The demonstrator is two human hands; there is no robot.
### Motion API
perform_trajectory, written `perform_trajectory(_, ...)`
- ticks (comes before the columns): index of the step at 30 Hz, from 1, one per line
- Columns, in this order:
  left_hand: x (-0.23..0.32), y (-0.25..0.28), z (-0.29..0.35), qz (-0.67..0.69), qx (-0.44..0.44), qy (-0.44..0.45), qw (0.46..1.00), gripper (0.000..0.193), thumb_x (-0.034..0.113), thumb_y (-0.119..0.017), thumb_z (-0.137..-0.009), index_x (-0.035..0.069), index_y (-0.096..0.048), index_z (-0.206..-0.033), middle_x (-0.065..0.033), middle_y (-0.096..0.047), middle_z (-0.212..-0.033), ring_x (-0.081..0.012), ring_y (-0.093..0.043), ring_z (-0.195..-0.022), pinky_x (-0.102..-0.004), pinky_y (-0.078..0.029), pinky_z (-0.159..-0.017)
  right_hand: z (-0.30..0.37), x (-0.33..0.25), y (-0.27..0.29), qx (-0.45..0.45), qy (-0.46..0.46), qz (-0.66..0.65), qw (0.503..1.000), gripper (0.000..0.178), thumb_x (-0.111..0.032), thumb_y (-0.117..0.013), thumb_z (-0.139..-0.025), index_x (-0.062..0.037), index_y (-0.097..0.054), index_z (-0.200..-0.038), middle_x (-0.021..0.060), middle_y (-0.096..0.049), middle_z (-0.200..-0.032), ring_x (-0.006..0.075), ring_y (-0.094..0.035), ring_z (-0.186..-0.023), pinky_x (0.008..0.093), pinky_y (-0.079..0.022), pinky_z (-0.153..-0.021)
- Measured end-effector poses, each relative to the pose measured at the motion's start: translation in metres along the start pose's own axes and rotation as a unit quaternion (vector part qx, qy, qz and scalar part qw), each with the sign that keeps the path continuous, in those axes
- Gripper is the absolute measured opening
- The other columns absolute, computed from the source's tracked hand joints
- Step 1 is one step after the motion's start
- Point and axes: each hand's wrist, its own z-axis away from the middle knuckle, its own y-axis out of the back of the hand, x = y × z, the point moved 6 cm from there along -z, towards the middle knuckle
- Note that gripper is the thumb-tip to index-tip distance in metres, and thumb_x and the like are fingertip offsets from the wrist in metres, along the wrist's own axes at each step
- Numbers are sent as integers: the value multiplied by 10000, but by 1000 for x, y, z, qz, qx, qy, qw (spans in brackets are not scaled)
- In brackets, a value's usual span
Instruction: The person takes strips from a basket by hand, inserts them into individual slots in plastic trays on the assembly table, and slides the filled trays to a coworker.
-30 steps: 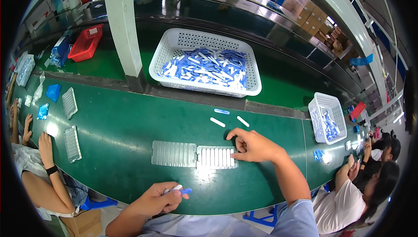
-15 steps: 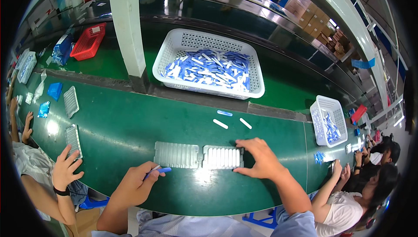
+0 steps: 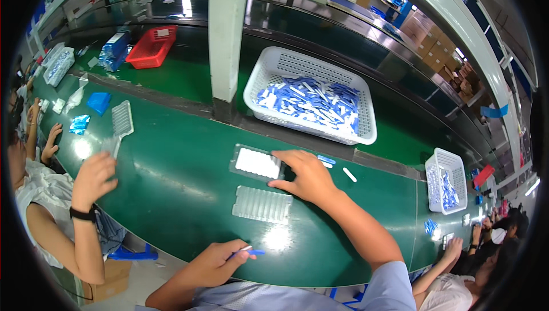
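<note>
The right hand lies flat, fingers spread, on the edge of a clear tray filled with white pieces, which sits on the green counter just beyond an empty ribbed tray. The left hand hovers at the counter's near edge, its grip clamped on a small white-and-blue stick (thumb and forefinger pinching it). A white basket of similar sticks stands farther back.

Green belt; white basket; red basket; clear tray.
</note>
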Motion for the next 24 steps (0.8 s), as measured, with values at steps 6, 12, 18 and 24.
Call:
perform_trajectory(6, -10, 5, 17, 46, 34, -15, 998, 266, 221, -526, -1081, 2, -669, -1124, 16, -554, -753, -46, -441, -652, -227, -373, -587, -79, -77, -68, -62, 95, 12, 993, 691, -417, -837, -764, -60, -615, -1313, 132, -686, -1199, 336, -633, -1110, 437, -485, -971)
perform_trajectory(12, -22, 38, 45, 211, 134, 52, 967, 257, 178, -514, -1085, -12, -643, -1199, -22, -627, -804, -38, -458, -598, -213, -383, -538, -69, -96, -79, -57, 130, 8, 990, 768, -481, -795, -801, -41, -554, -1383, 170, -601, -1340, 361, -578, -1167, 444, -456, -976)
perform_trajectory(18, -17, 66, 50, 167, 180, 37, 969, 287, 171, -492, -1086, -60, -631, -1184, -51, -664, -830, -46, -487, -542, -215, -382, -499, 9, -91, -43, -103, 111, 44, 988, 754, -557, -643, -920, -41, -501, -1452, 202, -502, -1488, 374, -468, -1381, 487, -368, -1135)
perform_trajectory(24, 32, 54, -26, 70, 8, 0, 998, 281, 186, -503, -1082, -39, -650, -1162, -48, -695, -854, -70, -533, -552, -231, -428, -516, 66, -63, -28, -113, 66, 116, 985, 744, -550, -615, -937, -39, -501, -1465, 185, -473, -1534, 376, -433, -1429, 532, -323, -1173)
